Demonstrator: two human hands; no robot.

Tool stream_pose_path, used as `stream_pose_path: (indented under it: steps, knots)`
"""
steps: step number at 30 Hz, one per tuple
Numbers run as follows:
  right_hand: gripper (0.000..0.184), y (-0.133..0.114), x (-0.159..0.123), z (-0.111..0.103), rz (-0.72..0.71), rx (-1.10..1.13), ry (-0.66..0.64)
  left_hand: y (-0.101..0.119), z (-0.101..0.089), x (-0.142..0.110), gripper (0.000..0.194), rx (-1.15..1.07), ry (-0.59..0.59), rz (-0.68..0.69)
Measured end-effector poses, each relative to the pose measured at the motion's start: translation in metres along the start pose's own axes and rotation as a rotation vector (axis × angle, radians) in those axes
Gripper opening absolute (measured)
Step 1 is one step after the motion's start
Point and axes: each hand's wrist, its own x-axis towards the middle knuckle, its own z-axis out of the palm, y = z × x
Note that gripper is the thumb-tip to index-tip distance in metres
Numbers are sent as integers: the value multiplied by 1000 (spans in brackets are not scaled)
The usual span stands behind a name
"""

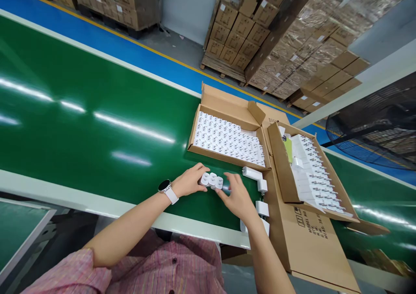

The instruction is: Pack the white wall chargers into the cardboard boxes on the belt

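Note:
Three white plug chargers point(212, 180) stand side by side in a short row on the green work surface point(130, 155), pins facing up. My left hand point(191, 179) grips the left end of this row between thumb and fingers. At the row's right end, my right hand point(238, 198) has its thumb and fingers apart, the thumb tip beside the rightmost charger; whether it touches cannot be made out. Just beyond my hands is an open cardboard box point(224, 156) with many white chargers packed in rows, pins up. A few loose white chargers point(261, 208) lie right of my right hand.
A second open carton point(282, 172) on the right holds more chargers with pins showing and a yellow-green piece. Both cartons rest by a flattened cardboard sheet point(312, 255). A black fan point(377, 120) stands at far right. Stacked cartons point(240, 29) on pallets line the back.

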Motion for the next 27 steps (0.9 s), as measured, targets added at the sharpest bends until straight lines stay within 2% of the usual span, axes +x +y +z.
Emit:
stream_pose_path:
  steps: [3,5,8,11,14,18,20,23,27]
  knots:
    - [46,26,-24,-7,274,-288,78,1,2,0,75,3,-10,13]
    - [44,40,-40,-7,390,-423,16,1,2,-1,74,9,-14,8]
    - [37,49,-56,-4,506,-487,-98,3,3,0,54,18,-20,16]
    - [28,53,-61,-3,564,-485,-130,5,5,0,31,30,-9,26]
    - [24,57,-60,-3,555,-492,-109,9,12,1,24,71,22,19]
    - [31,61,-55,0,514,-481,-22,15,20,1,47,108,57,32]
    - [36,64,-52,1,485,-436,28,16,20,0,50,105,69,43]
    - [46,73,-46,-3,365,-307,59,15,14,-1,44,94,117,24]
    - [54,80,-31,-19,211,-167,10,14,8,-1,41,73,165,-6]
